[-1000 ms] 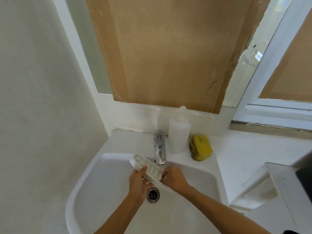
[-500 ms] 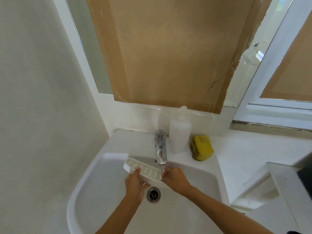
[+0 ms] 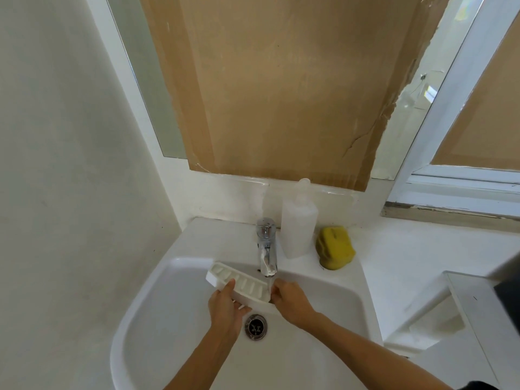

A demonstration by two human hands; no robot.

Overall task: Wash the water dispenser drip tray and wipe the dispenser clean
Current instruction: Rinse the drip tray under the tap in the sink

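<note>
A white slotted drip tray point(image 3: 239, 284) is held over the white sink basin point(image 3: 168, 319), just under the chrome tap point(image 3: 266, 249). A thin stream of water falls from the spout onto the tray's right end. My left hand point(image 3: 226, 308) grips the tray's near long edge from below. My right hand point(image 3: 291, 301) holds its right end beside the stream. The tray lies nearly level, slots facing up, its left end pointing towards the basin's back left.
A drain point(image 3: 256, 327) sits below the hands. On the sink's back ledge stand a translucent soap bottle point(image 3: 298, 229) and a yellow sponge point(image 3: 334, 247). Cardboard point(image 3: 281, 94) covers the mirror above. A white counter point(image 3: 422, 263) and a white appliance point(image 3: 461, 305) lie to the right.
The tray has swung from a steep tilt to nearly level and slid left under the tap. Both hands moved with it, keeping their hold.
</note>
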